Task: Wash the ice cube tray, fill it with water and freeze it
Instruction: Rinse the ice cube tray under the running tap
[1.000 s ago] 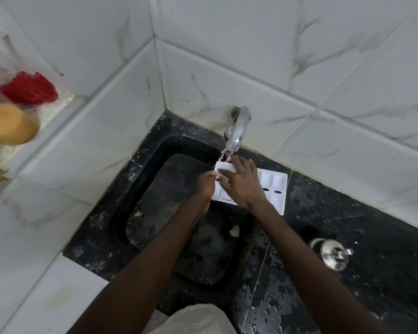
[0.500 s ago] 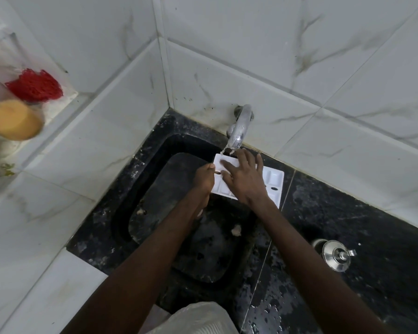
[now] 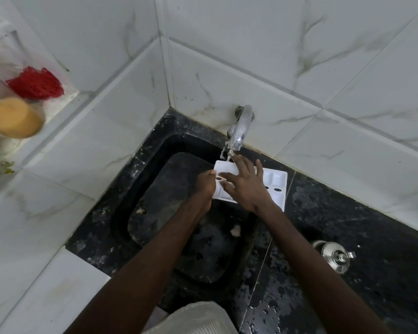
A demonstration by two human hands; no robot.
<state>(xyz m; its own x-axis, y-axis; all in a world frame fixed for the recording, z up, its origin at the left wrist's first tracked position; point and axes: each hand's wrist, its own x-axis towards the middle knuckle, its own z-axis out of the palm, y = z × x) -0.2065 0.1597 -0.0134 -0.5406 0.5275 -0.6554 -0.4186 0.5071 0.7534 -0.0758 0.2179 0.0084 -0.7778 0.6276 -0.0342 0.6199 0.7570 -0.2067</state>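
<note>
Fingers (image 3: 242,165) of the right hand (image 3: 247,186) lie spread and fairly straight across the top of the ice cube tray (image 3: 276,182). They press on its cups and close on nothing. The left hand (image 3: 205,185) has its fingers curled about the tray's left end, thumb on top, and holds it steady.

Widest in view is the black stone bench (image 3: 384,249), wet and blotched, set into a corner of white tiled wall. Sunk into it is the dark sink (image 3: 155,194), with a few scraps lying on its floor. The white tray is held over the sink's back right corner, face up. Its right end reaches toward the bench edge, though whether it rests there cannot be told. Above its far left corner stands the tap (image 3: 240,127), running, and the water (image 3: 225,154) lands on that corner just beside the right hand's fingertips. Two cups near the tray's right end show small dark spots, and whether these are dirt or marks is not clear. A small steel pot (image 3: 336,257) sits on the bench, well apart to the right.

By my reading the first step, the wash, is under way and not finished: the palm is flat on the cups as if rubbing them under the stream. No soap or scrubber is in either hand. Filling the cups level and carrying the tray to a freezer are both left to do, and no freezer is in sight.
</note>
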